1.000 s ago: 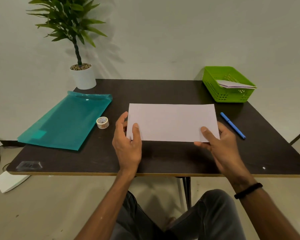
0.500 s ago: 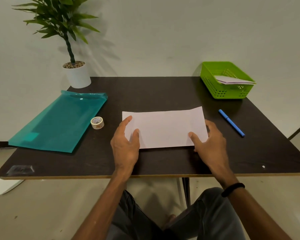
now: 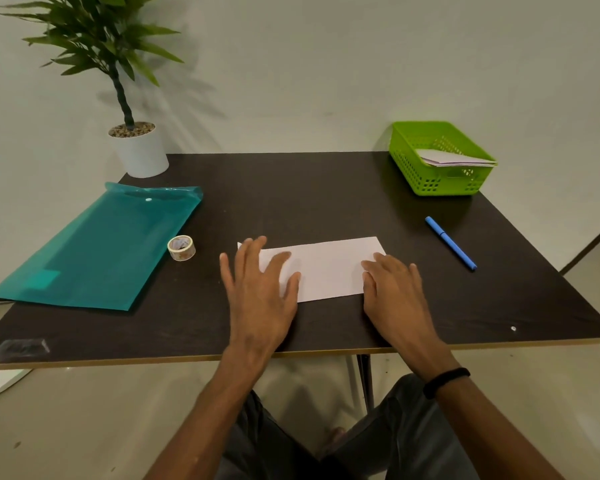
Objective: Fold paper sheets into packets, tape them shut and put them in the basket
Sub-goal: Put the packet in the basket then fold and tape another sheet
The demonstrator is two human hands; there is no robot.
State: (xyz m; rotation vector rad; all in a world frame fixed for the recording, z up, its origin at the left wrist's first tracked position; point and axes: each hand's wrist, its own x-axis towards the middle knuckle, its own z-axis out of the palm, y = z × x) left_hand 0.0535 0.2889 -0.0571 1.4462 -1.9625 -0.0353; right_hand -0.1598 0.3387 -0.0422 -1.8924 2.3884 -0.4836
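Now the paper sheet [image 3: 326,270] lies folded in half near the table's [image 3: 291,188] six o'clock edge, narrower than a second ago, when its near edge was being lifted. Both hands have gone flat: the left hand [image 3: 260,285] presses with spread fingers on its nine o'clock end, the right hand [image 3: 392,289] on its three o'clock end. The first crease seems set; more folds probably follow. The tape roll [image 3: 181,248] waits at nine o'clock, the basket [image 3: 409,168] at two, already holding packets [image 3: 451,158].

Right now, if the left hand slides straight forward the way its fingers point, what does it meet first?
The left hand lies flat on the folded paper, fingers pointing to the far table edge. Past the paper's far edge, only bare table shows. The tape roll sits off to its left, probably outside that line.
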